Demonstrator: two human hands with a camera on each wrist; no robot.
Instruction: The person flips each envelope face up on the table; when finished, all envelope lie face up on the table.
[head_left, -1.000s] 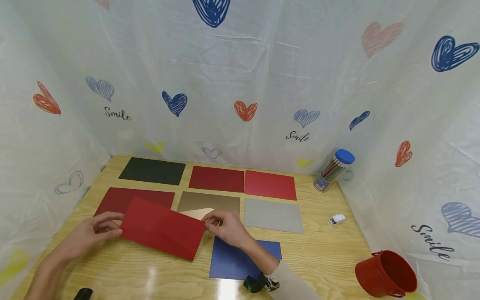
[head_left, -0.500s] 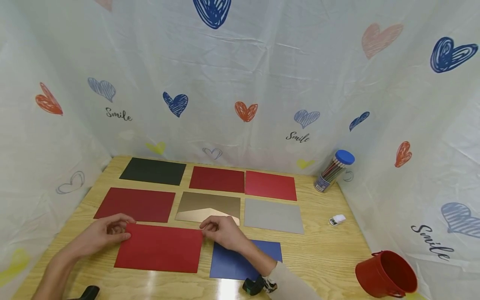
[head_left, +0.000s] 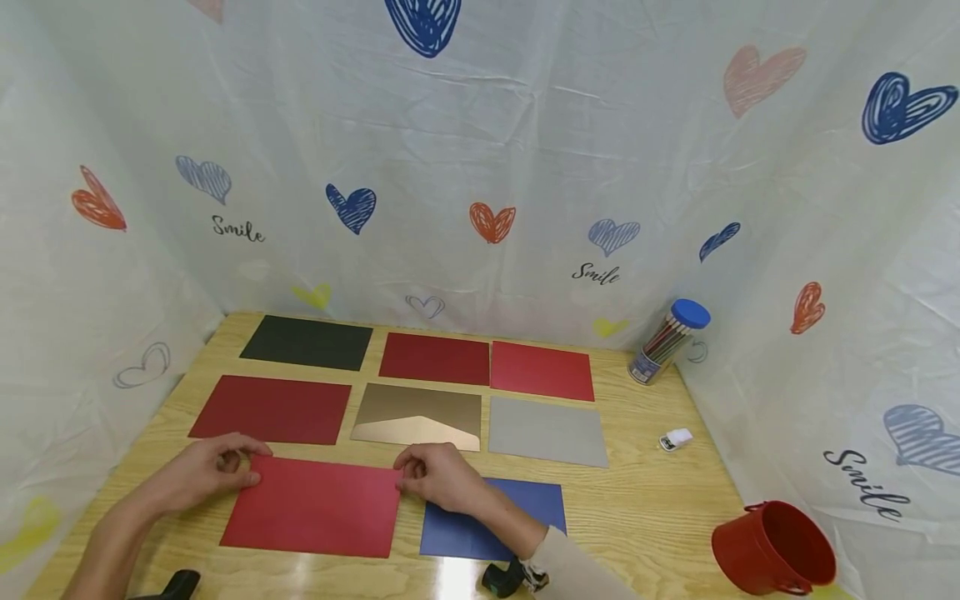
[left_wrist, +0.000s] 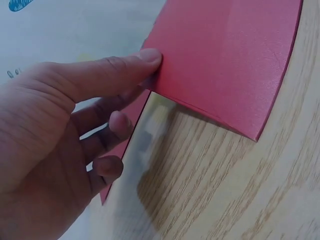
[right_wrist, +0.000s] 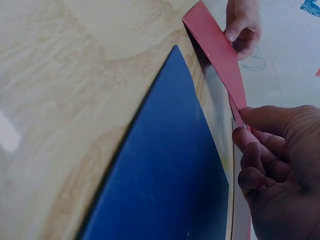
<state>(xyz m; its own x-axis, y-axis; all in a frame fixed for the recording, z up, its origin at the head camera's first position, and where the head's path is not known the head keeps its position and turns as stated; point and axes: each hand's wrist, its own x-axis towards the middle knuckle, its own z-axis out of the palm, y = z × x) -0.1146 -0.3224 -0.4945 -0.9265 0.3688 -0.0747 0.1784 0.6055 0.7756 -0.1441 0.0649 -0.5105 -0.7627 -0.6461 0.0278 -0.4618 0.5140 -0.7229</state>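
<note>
Between my hands is a flat red envelope [head_left: 311, 510], its back edge held above the wooden table. My left hand [head_left: 201, 473] pinches its far left corner; in the left wrist view the thumb lies on top of the red envelope [left_wrist: 225, 60], with other fingers curled loosely below. At the far right corner my right hand [head_left: 444, 475] pinches it, and in the right wrist view thumb and index meet at the tip of the red envelope [right_wrist: 220, 47]. A blue envelope [head_left: 457, 533] lies under my right wrist. Behind is a gold envelope [head_left: 416, 407] with a pointed, lighter flap.
Farther back lie a dark red envelope [head_left: 272, 408], a black one [head_left: 307, 342], two more reds and a grey envelope [head_left: 547, 431]. At right stand a pencil tub [head_left: 667, 342], a small white item [head_left: 675, 439] and a red bucket [head_left: 772, 546]. White curtains enclose the table.
The red envelope has swung from a tilted, raised pose to lie squarer and lower, nearer the front. Both hands have come down with it, uncovering the gold envelope's flap.
</note>
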